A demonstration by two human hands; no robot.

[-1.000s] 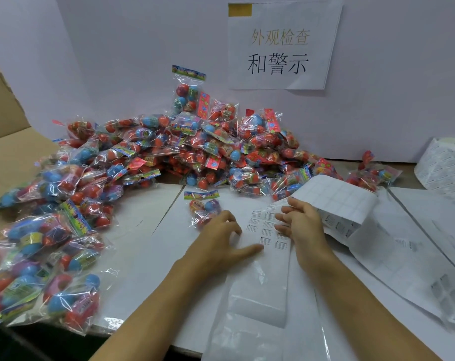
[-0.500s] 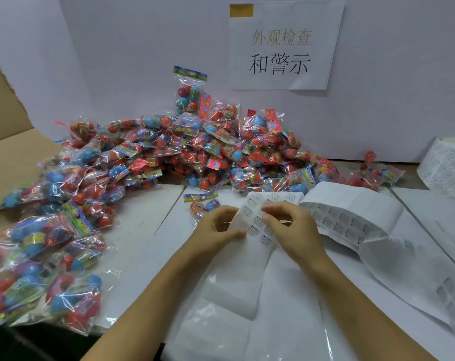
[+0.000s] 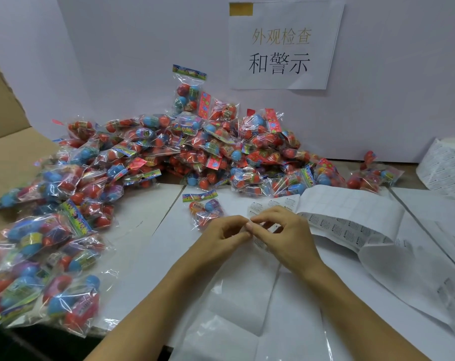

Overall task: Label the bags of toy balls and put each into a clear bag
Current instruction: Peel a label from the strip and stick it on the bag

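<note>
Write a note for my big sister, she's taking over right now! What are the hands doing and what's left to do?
Left hand and right hand meet at the fingertips over the label strip; both seem to pinch it, probably peeling a label, though the label itself is too small to see.
One bag of balls lies just beyond the left hand, apart from the big pile; no label on it that I can see.
Clear bags lie flat on the table in front of you.
Label roll is at the far right.
Done: nothing that shows here.
Left: label that bag, slip it into a clear bag, then work through the pile.
</note>
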